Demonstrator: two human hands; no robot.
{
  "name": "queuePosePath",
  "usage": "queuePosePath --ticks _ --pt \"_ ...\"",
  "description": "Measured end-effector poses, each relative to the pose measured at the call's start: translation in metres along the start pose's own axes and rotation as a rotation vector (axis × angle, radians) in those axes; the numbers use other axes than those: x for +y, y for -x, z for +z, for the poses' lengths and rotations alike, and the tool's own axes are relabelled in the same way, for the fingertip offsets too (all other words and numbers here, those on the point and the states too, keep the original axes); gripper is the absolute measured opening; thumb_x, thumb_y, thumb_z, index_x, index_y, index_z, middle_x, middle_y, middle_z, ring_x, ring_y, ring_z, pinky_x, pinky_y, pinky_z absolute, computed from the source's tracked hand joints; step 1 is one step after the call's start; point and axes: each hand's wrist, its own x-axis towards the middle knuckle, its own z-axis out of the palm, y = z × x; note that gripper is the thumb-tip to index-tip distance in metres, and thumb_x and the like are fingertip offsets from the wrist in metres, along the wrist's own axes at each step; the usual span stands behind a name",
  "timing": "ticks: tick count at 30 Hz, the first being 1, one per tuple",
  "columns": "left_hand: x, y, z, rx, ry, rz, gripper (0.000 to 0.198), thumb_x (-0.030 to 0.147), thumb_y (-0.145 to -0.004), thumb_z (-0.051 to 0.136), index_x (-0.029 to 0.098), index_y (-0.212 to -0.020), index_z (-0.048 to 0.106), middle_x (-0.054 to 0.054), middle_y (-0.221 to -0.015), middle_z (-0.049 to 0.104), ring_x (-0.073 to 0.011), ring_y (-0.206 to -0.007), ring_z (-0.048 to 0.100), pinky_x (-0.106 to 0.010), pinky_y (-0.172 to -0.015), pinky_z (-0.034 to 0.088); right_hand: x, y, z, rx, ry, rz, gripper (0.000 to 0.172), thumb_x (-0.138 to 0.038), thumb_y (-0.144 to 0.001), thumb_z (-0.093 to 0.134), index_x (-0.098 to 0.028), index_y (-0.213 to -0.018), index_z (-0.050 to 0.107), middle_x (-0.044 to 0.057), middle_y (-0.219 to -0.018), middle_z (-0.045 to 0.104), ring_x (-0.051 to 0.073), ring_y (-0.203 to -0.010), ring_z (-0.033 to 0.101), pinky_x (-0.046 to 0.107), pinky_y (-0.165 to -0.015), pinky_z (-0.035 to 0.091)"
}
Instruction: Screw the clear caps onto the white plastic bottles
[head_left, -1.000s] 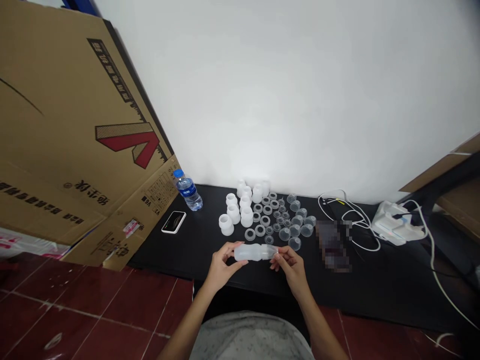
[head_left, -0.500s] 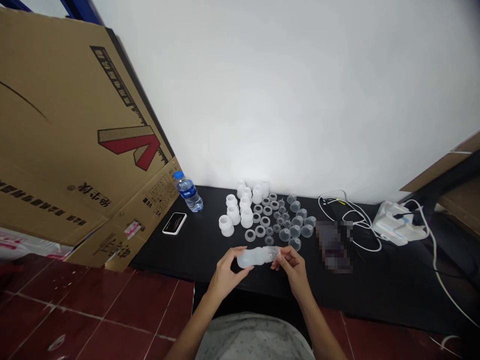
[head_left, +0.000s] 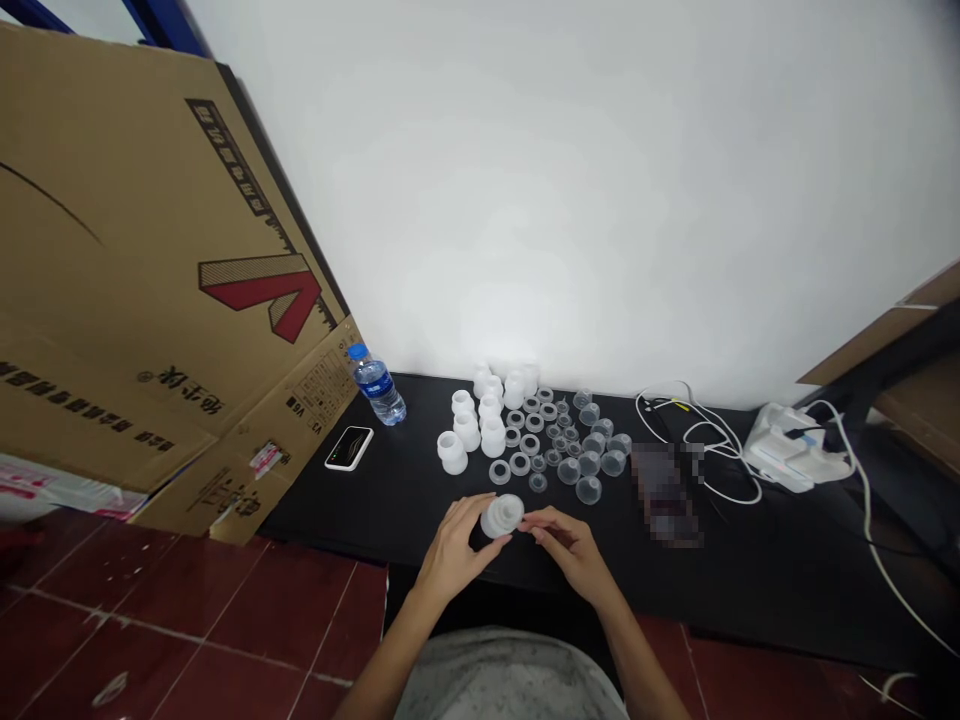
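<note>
Just beyond the table's front edge, my left hand (head_left: 452, 548) is wrapped round a small translucent white bottle (head_left: 501, 516), which looks like a baby bottle. Its ringed top end is tilted up towards me. My right hand (head_left: 566, 545) is closed, with thumb and forefinger at the right edge of that top; the fingertips are too small to show what exactly they pinch. Beyond both hands stand several white bottles (head_left: 453, 452). Right of them lie several flat rings (head_left: 499, 471), small clear teats (head_left: 538, 481) and clear domed caps (head_left: 589, 489).
A water bottle (head_left: 381, 390) and a white-edged phone (head_left: 349, 448) are at the left, beside large cardboard (head_left: 150, 250). A blurred dark object (head_left: 667, 495), white cables (head_left: 739, 490) and a white device (head_left: 796, 447) lie at the right of the black table (head_left: 352, 510). A white wall rises behind.
The held bottle has turned from lying sideways to pointing its top end at me. My right hand has shifted slightly left, its fingers now at the top's edge.
</note>
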Motion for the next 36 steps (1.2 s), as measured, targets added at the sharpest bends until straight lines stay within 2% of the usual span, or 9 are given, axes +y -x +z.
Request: queuePosePath --ticks 4,7,14,18,24,28,32,34,36 --pt "0.005 -0.004 -0.002 -0.028 -0.023 -0.031 0.032 0.04 -0.097 0.078 0.026 -0.124 0.069 -0.008 -0.118 0.076 -0.0292 -0.11 0.07 -0.045 -0.098 0.053 -0.004 -0.001 0.003 -0.034 0.104 -0.006 0.026 -0.043 -0.107 0.066 -0.03 -0.122 0.082 0.007 -0.112 0.082 0.025 -0.107 0.076 0.038 -0.096 0.059" --pt "0.005 -0.006 -0.002 -0.015 -0.07 -0.029 0.024 0.039 -0.096 0.079 0.024 -0.111 0.07 -0.007 -0.104 0.075 -0.0283 -0.099 0.069 -0.042 -0.09 0.051 -0.002 -0.001 0.006 0.0 0.169 0.002 0.027 -0.044 -0.107 0.066 -0.029 -0.121 0.083 0.007 -0.116 0.082 0.025 -0.106 0.077 0.039 -0.097 0.06" --pt "-0.006 0.0 -0.003 0.13 -0.141 -0.083 0.025 0.04 -0.095 0.078 0.023 -0.111 0.07 -0.007 -0.103 0.075 -0.0283 -0.097 0.07 -0.041 -0.09 0.051 0.004 0.0 0.012 0.088 0.272 0.023 0.028 -0.047 -0.106 0.065 -0.026 -0.117 0.081 0.008 -0.112 0.083 0.026 -0.1 0.079 0.037 -0.09 0.062" --pt "-0.019 0.003 -0.015 0.204 -0.22 -0.155 0.025 0.043 -0.095 0.077 0.022 -0.107 0.071 -0.007 -0.101 0.075 -0.0297 -0.096 0.071 -0.042 -0.091 0.052 0.006 -0.001 0.013 0.102 0.301 0.029 0.029 -0.047 -0.107 0.063 -0.025 -0.116 0.081 0.008 -0.108 0.084 0.025 -0.094 0.079 0.036 -0.085 0.061" --pt "-0.051 0.011 -0.034 0.301 -0.322 -0.256 0.034 0.053 -0.093 0.075 0.021 -0.106 0.071 -0.009 -0.101 0.075 -0.0333 -0.099 0.07 -0.045 -0.094 0.052 0.011 -0.001 0.012 0.106 0.297 0.036 0.028 -0.046 -0.108 0.062 -0.026 -0.115 0.079 0.007 -0.106 0.084 0.024 -0.091 0.079 0.034 -0.083 0.06" --pt "-0.068 0.014 -0.042 0.339 -0.349 -0.378 0.044 0.062 -0.091 0.073 0.021 -0.106 0.072 -0.011 -0.102 0.073 -0.0358 -0.1 0.07 -0.048 -0.096 0.053 0.012 -0.001 0.013 0.113 0.292 0.027 0.028 -0.047 -0.108 0.061 -0.026 -0.114 0.079 0.006 -0.104 0.084 0.024 -0.091 0.079 0.033 -0.083 0.06" --pt "-0.072 0.013 -0.048 0.343 -0.308 -0.5 0.058 0.07 -0.087 0.071 0.02 -0.117 0.071 -0.013 -0.107 0.073 -0.0392 -0.103 0.069 -0.052 -0.095 0.054 0.012 -0.002 0.013 0.117 0.299 0.024 0.029 -0.047 -0.108 0.061 -0.026 -0.113 0.079 0.007 -0.103 0.084 0.024 -0.091 0.079 0.033 -0.083 0.06" --pt "-0.068 0.012 -0.049 0.373 -0.247 -0.505 0.068 0.071 -0.084 0.075 0.02 -0.129 0.067 -0.014 -0.114 0.073 -0.039 -0.107 0.069 -0.053 -0.097 0.055 0.011 -0.002 0.014 0.124 0.299 0.023 0.03 -0.048 -0.108 0.06 -0.025 -0.114 0.079 0.007 -0.102 0.084 0.024 -0.089 0.078 0.033 -0.08 0.061" --pt "-0.06 0.015 -0.048 0.471 -0.189 -0.441 0.073 0.066 -0.084 0.079 0.02 -0.138 0.061 -0.015 -0.124 0.069 -0.0363 -0.112 0.068 -0.052 -0.099 0.056 0.011 -0.002 0.015 0.162 0.309 0.007 0.03 -0.047 -0.108 0.059 -0.025 -0.113 0.079 0.007 -0.101 0.083 0.024 -0.087 0.078 0.033 -0.078 0.061"
